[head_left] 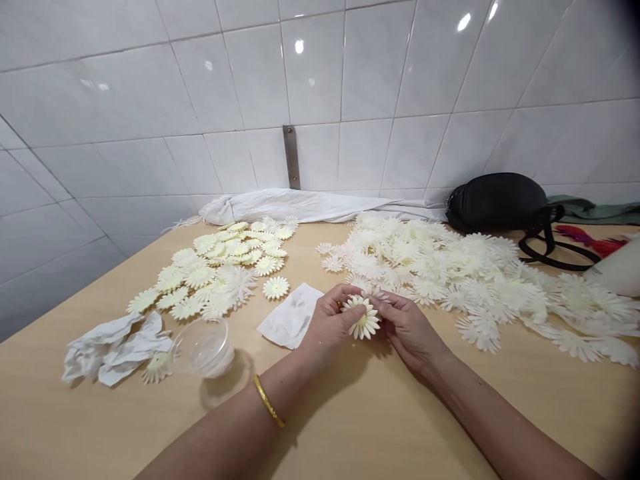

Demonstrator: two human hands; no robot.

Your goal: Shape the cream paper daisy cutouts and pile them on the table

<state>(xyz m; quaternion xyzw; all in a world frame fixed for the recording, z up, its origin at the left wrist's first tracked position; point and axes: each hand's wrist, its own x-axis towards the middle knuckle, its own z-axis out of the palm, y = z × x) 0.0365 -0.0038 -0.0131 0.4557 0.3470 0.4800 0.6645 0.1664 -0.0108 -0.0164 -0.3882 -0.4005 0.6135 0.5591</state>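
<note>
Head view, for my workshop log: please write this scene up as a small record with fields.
Held: layered cream daisy-shaped flower cutout, in both hands
Left hand: grips the flower's left side; gold bangle on the wrist
Right hand: fingertips on the flower's right edge
Nearby: white sheet, clear plastic cup
Piles: cream cutouts to the left, paler white cutouts to the right
Surface: beige tabletop
Background: white tiled wall, black bag
</note>
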